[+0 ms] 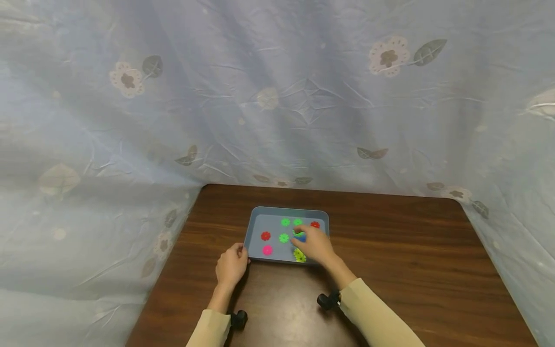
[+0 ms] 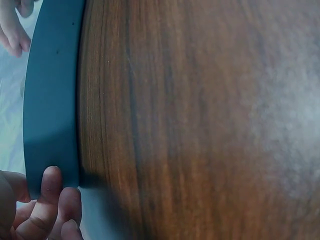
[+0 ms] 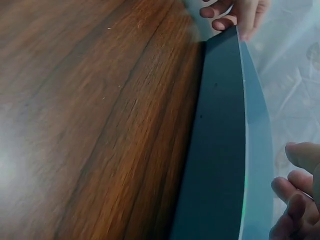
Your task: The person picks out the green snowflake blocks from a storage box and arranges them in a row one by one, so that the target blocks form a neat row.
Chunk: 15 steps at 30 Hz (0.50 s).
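My left hand (image 1: pixel 231 266) grips the near left corner of a shallow grey-blue tray (image 1: pixel 288 210), fingers against the outer wall in the left wrist view. Over the right half of the tray my right hand (image 1: pixel 318 246) reaches in, thumb and forefinger bent with a gap between them. In that gap show a blue piece (image 1: pixel 301 238) and a bit of green. Flower-shaped pieces lie in the tray: green ones (image 1: pixel 284 238), a red one (image 1: pixel 266 236) and a pink one (image 1: pixel 267 250) on the left, yellow ones (image 1: pixel 299 256) below the right hand.
The tray rests on a dark brown wooden table (image 1: pixel 390 250). Another red flower piece (image 1: pixel 315 224) lies near the tray's far right corner. Behind and beside the table hangs a pale flowered cloth (image 1: pixel 269 135). Each wrist wears a small black camera (image 1: pixel 328 300).
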Motion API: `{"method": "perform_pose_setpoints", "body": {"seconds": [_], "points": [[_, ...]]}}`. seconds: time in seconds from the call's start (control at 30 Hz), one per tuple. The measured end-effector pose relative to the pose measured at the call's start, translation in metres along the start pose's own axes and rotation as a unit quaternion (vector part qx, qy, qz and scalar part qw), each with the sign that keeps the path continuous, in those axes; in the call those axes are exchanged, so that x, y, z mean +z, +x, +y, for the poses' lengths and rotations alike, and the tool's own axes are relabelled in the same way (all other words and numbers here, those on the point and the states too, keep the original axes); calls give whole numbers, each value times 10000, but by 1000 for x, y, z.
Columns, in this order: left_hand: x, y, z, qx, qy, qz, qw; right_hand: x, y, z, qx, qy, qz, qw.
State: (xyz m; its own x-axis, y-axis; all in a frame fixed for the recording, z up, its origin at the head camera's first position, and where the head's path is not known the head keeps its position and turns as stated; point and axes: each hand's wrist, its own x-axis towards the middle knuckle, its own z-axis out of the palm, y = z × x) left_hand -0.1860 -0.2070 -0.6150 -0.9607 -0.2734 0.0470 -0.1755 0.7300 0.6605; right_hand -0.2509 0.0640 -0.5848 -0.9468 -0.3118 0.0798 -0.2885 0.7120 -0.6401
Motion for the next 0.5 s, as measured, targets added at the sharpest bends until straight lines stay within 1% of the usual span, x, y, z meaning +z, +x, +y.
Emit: {"method": "perform_pose_setpoints", "body": {"seconds": [0.27,0.5], "points": [[-2,0,2,-24,-64,-16,10000,21,24,-4,177,-34,-238,9996],[0,-1,-1,4,-140,-23,9999,36,34,-5,239,-539,-214,9980]]}}
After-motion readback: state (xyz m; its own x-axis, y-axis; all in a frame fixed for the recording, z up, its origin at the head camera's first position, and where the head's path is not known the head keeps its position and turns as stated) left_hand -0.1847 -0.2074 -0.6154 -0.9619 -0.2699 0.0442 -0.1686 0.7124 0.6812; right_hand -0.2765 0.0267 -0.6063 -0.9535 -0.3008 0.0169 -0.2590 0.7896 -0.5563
